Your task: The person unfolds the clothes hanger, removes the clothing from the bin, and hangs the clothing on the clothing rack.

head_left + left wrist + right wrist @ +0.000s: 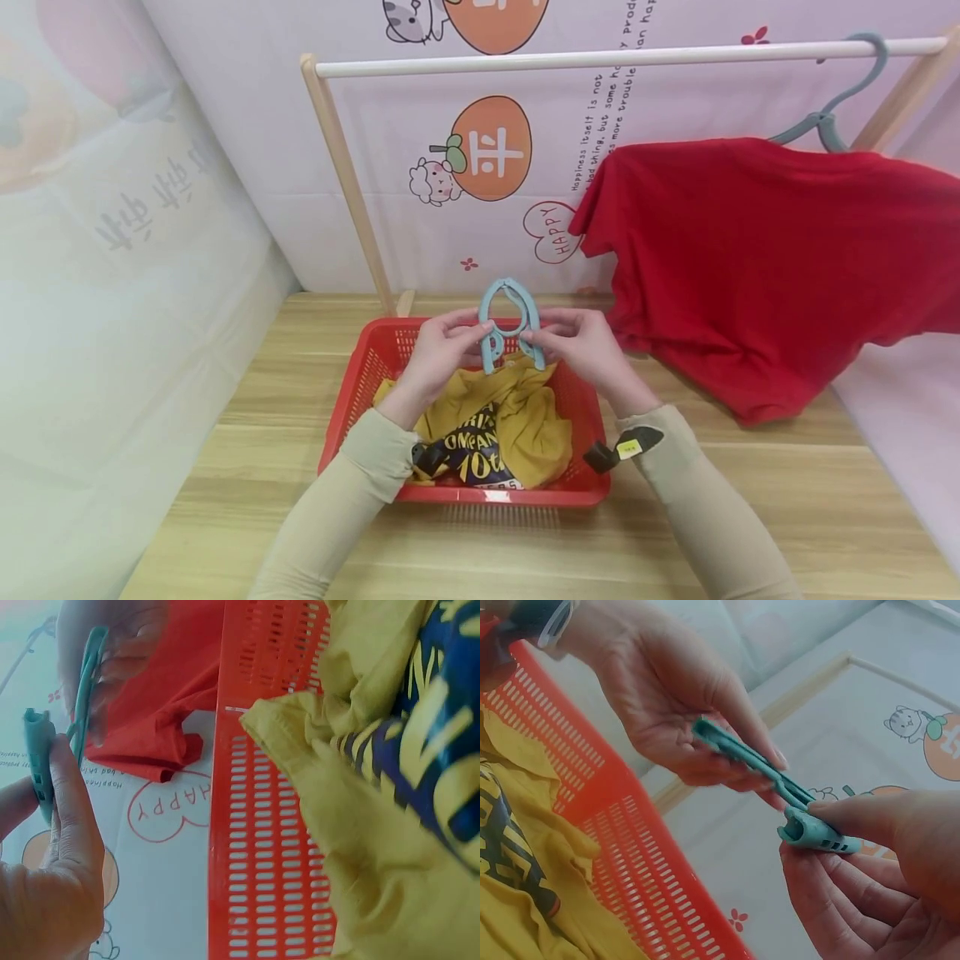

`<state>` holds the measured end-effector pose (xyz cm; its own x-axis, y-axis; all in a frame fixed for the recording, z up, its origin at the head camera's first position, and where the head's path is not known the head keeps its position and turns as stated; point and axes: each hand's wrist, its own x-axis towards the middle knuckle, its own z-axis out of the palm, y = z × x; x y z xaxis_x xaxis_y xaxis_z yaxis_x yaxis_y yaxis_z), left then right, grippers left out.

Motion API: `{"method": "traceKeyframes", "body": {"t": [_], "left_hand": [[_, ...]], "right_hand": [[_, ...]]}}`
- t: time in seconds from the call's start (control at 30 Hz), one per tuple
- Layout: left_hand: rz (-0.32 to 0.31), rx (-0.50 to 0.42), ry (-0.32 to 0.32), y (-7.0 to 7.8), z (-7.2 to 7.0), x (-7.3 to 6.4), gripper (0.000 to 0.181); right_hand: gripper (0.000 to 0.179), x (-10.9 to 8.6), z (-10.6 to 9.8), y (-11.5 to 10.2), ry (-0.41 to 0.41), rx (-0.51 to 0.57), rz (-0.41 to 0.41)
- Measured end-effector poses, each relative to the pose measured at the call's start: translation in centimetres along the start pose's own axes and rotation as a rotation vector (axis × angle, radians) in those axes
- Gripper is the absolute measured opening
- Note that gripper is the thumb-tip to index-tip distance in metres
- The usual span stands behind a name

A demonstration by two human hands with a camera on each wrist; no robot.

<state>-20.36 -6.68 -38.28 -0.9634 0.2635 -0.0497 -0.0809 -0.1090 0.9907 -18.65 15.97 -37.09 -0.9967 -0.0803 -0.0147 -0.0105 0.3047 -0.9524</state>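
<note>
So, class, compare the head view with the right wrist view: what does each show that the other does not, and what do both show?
Only the head view shows the red shirt and the grey-blue hanger above it.

Only the right wrist view shows the row of small slots in the side of the blue folding hanger.

Both show the folding hanger held by the left hand and the right hand, the red basket with the yellow garment inside, and part of the rack.
</note>
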Motion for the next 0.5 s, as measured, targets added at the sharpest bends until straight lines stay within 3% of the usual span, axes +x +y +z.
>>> {"method": "traceKeyframes", "body": {"t": [0.17, 0.4, 0.5], "left_hand": [[-0.016, 0.020, 0.022, 0.37, -0.53, -0.09, 0.045], [-0.016, 0.007, 0.009, 0.55, -0.94, 0.02, 0.035], [-0.002, -0.017, -0.006, 0.56, -0.84, 0.08, 0.030]], "right_hand": [[0.048, -0.21, -0.57, 0.08, -0.001, 0.023, -0.009], [0.034, -0.20, -0.86, 0.49, -0.085, -0.006, -0.172], [0.035, -0.19, -0.74, 0.62, -0.072, -0.042, -0.201]]}}
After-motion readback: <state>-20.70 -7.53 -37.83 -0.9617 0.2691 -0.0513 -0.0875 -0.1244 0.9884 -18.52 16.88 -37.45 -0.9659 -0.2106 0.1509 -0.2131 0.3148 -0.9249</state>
